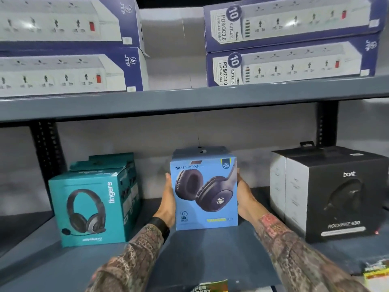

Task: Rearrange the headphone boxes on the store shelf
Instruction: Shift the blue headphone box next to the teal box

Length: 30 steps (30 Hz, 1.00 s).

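A light blue Zebronics headphone box (205,194) stands upright in the middle of the lower shelf (200,256). My left hand (168,203) presses flat against its left side and my right hand (244,199) against its right side, so both grip it. A teal Fingers headset box (92,209) stands to the left, with another teal box behind it. On the right is a black boAt Rockerz box (341,199), with a second one beside it at the back left.
The grey upper shelf board (189,102) runs across above, carrying stacked navy power-strip boxes on the left (69,66) and right (290,60). Black perforated uprights (45,148) stand at the back. Yellow printed packaging (376,272) lies at the lower right edge.
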{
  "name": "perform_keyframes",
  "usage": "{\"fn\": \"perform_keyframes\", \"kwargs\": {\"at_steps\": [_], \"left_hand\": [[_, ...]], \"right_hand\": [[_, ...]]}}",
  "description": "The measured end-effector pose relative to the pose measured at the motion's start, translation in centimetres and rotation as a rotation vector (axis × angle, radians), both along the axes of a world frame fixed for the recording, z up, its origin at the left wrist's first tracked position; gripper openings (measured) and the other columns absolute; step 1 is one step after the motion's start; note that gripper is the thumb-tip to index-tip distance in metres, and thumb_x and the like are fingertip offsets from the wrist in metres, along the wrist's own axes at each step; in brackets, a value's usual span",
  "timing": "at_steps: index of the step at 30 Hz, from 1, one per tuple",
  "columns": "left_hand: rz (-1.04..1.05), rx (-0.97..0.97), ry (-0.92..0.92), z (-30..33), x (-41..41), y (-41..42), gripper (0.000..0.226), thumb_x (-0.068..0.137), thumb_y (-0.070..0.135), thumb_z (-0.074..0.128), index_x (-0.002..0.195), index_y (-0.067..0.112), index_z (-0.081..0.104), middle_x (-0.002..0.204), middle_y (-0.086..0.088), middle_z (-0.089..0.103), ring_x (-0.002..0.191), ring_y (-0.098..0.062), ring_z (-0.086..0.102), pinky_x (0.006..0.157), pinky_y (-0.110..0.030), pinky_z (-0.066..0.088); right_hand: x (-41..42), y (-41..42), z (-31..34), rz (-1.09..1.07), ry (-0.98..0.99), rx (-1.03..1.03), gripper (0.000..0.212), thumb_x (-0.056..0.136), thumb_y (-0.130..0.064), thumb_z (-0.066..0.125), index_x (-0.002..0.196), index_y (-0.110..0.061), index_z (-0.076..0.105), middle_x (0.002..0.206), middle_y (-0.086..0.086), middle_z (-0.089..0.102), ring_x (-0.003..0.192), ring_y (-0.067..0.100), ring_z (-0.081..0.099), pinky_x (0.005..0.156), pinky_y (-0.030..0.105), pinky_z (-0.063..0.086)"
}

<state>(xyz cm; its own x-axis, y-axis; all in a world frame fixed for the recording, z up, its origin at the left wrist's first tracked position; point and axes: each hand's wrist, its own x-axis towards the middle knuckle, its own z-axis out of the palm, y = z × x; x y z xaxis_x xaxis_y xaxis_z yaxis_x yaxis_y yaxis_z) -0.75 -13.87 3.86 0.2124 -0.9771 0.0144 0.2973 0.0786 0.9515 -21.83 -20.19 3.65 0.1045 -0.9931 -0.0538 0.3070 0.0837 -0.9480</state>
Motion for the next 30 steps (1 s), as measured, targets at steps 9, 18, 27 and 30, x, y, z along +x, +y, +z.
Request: {"fn": "perform_keyframes", "kwargs": {"at_steps": [9,18,27,30], "left_hand": [[0.067,-0.015,0.051,-0.8,-1.6,4.8,0.09,0.095,0.091,0.028,0.123,0.028,0.086,0.121,-0.013,0.087,0.113,-0.035,0.083,0.1,-0.049,0.062],[0.14,-0.037,0.047,-1.8,-3.3,9.4,0.086,0.093,0.092,0.032,0.118,0.032,0.088,0.12,-0.009,0.088,0.122,-0.035,0.079,0.119,-0.058,0.053],[0.145,-0.047,0.03,-0.8,-3.9,11.2,0.084,0.101,0.086,0.019,0.087,0.045,0.091,0.091,0.006,0.091,0.082,-0.012,0.087,0.072,-0.031,0.065],[0.192,-0.04,-0.039,-0.5,-3.2,12.4,0.089,0.105,0.079,0.02,0.111,0.023,0.088,0.109,-0.008,0.09,0.1,-0.025,0.085,0.085,-0.032,0.068]], "right_hand": [[-1.7,4.2,-0.8,0.005,-0.088,-0.045,0.056,0.106,-0.061,0.049,0.085,-0.025,0.085,0.089,0.006,0.086,0.072,0.021,0.081,0.059,0.031,0.061],[-3.3,8.5,-1.4,0.046,-0.103,-0.071,0.06,0.105,-0.059,0.048,0.069,-0.031,0.087,0.081,0.002,0.086,0.063,0.017,0.081,0.05,0.028,0.06],[-3.4,10.5,-0.4,0.012,-0.082,-0.058,0.064,0.107,-0.064,0.043,0.078,-0.029,0.088,0.089,0.004,0.087,0.072,0.019,0.083,0.055,0.03,0.062],[-4.2,11.1,-0.2,-0.1,-0.014,-0.087,0.057,0.106,-0.066,0.041,0.112,-0.027,0.083,0.12,0.006,0.083,0.113,0.027,0.077,0.1,0.046,0.06]]}}
